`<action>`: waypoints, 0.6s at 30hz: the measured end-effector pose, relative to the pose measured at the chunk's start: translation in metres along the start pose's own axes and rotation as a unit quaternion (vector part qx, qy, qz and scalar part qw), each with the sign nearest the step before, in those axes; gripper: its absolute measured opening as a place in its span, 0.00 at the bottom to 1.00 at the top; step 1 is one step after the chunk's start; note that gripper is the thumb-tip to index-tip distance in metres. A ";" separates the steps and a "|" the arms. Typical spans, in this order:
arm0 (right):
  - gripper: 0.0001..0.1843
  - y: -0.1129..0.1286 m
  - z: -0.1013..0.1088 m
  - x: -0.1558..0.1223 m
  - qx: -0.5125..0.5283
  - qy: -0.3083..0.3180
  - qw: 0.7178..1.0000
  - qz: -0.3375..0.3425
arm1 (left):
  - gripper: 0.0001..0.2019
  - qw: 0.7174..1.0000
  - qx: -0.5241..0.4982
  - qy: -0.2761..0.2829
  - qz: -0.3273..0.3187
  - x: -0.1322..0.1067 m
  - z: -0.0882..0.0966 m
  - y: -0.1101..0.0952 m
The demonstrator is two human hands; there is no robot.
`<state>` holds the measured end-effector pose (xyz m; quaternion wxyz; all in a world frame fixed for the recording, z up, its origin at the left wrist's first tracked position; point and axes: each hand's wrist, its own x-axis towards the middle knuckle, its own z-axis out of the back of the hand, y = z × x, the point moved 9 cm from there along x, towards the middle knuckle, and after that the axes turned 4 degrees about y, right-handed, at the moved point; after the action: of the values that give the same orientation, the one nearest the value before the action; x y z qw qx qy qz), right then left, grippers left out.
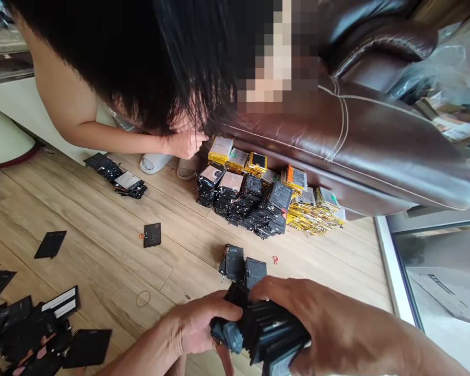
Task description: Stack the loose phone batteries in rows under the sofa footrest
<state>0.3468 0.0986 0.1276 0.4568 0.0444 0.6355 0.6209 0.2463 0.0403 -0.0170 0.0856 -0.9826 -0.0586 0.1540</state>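
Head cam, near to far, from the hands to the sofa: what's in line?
black battery stack gripped by left hand and right hand → two black batteries on the floor → black battery pile → yellow-wrapped batteries → brown leather sofa

Stack of flat black rectangular batteries [272, 326], partly hidden by the left hand [198, 324] and right hand [337, 318], cut off by the bottom edge. Dark brown stitched leather sofa [356, 136] cut off at top and right, one part under a pixelated blur [278, 57]. Printing on yellow foil-wrapped batteries [307, 216] too small to read.
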 end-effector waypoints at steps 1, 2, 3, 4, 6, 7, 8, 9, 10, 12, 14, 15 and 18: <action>0.29 0.000 0.004 -0.002 0.005 -0.018 1.000 0.015 | 0.24 1.000 -0.007 -0.005 -0.011 -0.001 0.002 -0.001; 0.31 -0.004 0.009 -0.004 0.015 -0.038 0.999 0.019 | 0.24 1.000 -0.010 -0.008 -0.026 -0.001 0.003 -0.002; 0.34 -0.010 0.012 -0.007 0.036 -0.058 0.998 0.014 | 0.24 0.999 -0.009 -0.012 -0.048 -0.001 0.005 -0.003; 0.36 -0.019 0.014 -0.009 0.073 -0.076 0.994 0.004 | 0.23 0.997 -0.002 -0.020 -0.076 -0.001 0.006 -0.005; 0.38 -0.041 0.009 -0.012 0.175 -0.111 0.978 -0.012 | 0.20 0.989 0.012 -0.047 -0.137 -0.001 0.010 -0.011; 0.38 -0.051 0.004 -0.011 0.230 -0.132 0.964 -0.012 | 0.19 0.984 0.016 -0.062 -0.165 -0.002 0.012 -0.015; 0.38 -0.060 -0.003 -0.009 0.283 -0.155 0.946 -0.006 | 0.20 0.979 0.020 -0.073 -0.188 -0.002 0.013 -0.019; 0.37 -0.069 -0.011 -0.005 0.330 -0.181 0.926 0.000 | 0.21 0.975 0.025 -0.078 -0.205 -0.001 0.012 -0.023; 0.37 -0.078 -0.019 0.000 0.370 -0.208 0.906 0.005 | 0.23 0.973 0.028 -0.081 -0.216 0.000 0.010 -0.027; 0.36 -0.092 -0.038 0.012 0.437 -0.252 0.863 0.010 | 0.28 0.969 0.032 -0.091 -0.228 0.002 0.007 -0.035; 0.35 -0.101 -0.053 0.023 0.484 -0.286 0.827 0.012 | 0.31 0.966 0.037 -0.116 -0.226 0.004 0.007 -0.039; 0.35 -0.105 -0.058 0.028 0.501 -0.299 0.812 0.014 | 0.32 0.965 0.041 -0.135 -0.221 0.004 0.009 -0.039; 0.35 -0.108 -0.067 0.035 0.529 -0.318 0.786 0.024 | 0.32 0.959 0.066 -0.187 -0.203 0.002 0.018 -0.036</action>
<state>0.3391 0.0459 0.0075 0.5231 0.4892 0.6818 0.1489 0.2396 0.0785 -0.0276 0.1674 -0.8956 -0.2619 0.3181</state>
